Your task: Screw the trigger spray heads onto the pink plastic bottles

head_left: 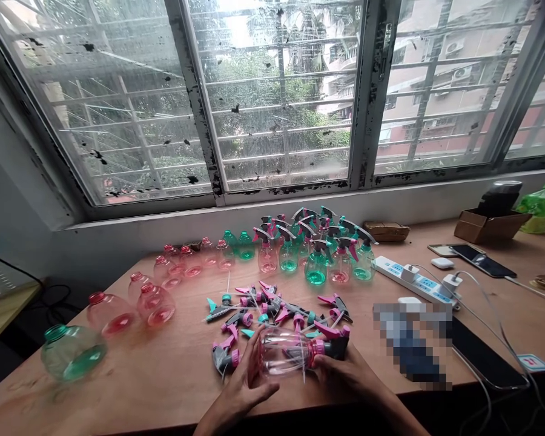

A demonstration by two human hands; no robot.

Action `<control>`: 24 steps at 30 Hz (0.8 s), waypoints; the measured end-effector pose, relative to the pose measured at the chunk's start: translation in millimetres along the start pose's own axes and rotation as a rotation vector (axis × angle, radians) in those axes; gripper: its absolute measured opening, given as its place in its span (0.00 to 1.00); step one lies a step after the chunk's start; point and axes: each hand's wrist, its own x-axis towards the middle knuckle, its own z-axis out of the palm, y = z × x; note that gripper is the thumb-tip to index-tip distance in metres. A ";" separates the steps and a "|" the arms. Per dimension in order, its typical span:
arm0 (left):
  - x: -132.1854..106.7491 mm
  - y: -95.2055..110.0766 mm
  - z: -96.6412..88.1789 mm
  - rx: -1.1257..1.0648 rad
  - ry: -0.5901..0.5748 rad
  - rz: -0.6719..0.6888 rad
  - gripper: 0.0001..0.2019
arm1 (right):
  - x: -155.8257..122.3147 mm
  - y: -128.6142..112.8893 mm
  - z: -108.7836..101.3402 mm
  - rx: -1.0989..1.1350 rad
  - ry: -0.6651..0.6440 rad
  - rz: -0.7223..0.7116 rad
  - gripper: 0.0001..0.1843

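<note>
- Left hand: fingers curled around the base end of the pink bottle, holding it.
- Right hand: fingers closed on the spray head at the bottle's neck, against its pink collar.
- Location: the pink bottle lies on its side between the two hands, at the near edge of the bench. Whether it rests on the surface or is held just above it cannot be told.
- Long axis: runs left to right across the person's front, with the base to the left and the neck to the right. The right hand is nearer the neck, the left nearer the base.
- The spray head is in line with that axis and touches the neck. How far it is seated cannot be told.
- Surroundings:
  - loose spray heads just beyond the hands
  - capless bottles to the left
  - assembled bottles at the back
  - power strip to the right
</note>
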 end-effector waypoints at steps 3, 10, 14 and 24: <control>-0.7 5.3 1.9 0.045 0.009 0.003 0.57 | 1.3 4.6 -1.6 0.001 0.009 -0.001 0.20; 0.1 -1.6 -3.8 -0.008 -0.016 -0.027 0.51 | 1.2 0.8 -1.9 -0.013 0.005 -0.010 0.18; -1.2 1.7 1.4 0.021 0.007 0.023 0.53 | 0.8 -1.4 -2.5 -0.051 0.013 -0.010 0.19; 0.0 -6.5 -1.6 -0.007 -0.004 0.030 0.51 | 1.9 7.9 -7.4 -0.109 0.094 -0.003 0.22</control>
